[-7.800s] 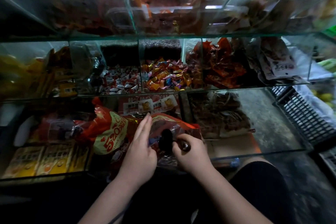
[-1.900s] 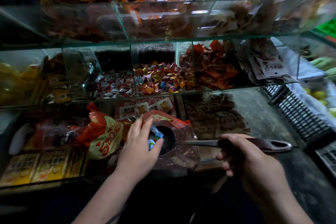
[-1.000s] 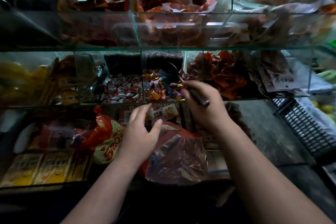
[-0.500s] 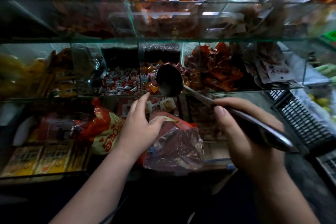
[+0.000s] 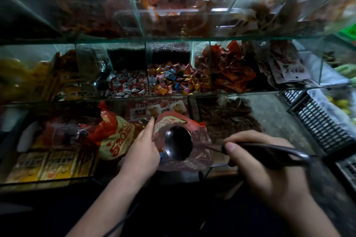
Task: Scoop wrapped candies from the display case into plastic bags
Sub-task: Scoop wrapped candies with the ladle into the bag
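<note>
Tiered display case (image 5: pixel 212 93) with wrapped candies (image 5: pixel 173 81)

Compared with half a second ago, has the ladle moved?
Yes. The ladle dropped from beside the colourful candies down to the plastic bag.

In the middle tier of the glass display case (image 5: pixel 250 38), at frame centre, the wrapped candies (image 5: pixel 173 81) fill one compartment. Another heap of candies (image 5: pixel 127 87) lies in the compartment to their left, and snack packets (image 5: pixel 229 69) lie to their right. Below, at lower centre, the plastic bag (image 5: pixel 200 152) sits between the left hand (image 5: pixel 142 152) and the right hand (image 5: pixel 269 169). The bowl of the ladle (image 5: pixel 178 143) lies in its mouth. A large printed pouch (image 5: pixel 115 138) lies left of the left hand. A slatted crate (image 5: pixel 323 121) stands at the right edge.
</note>
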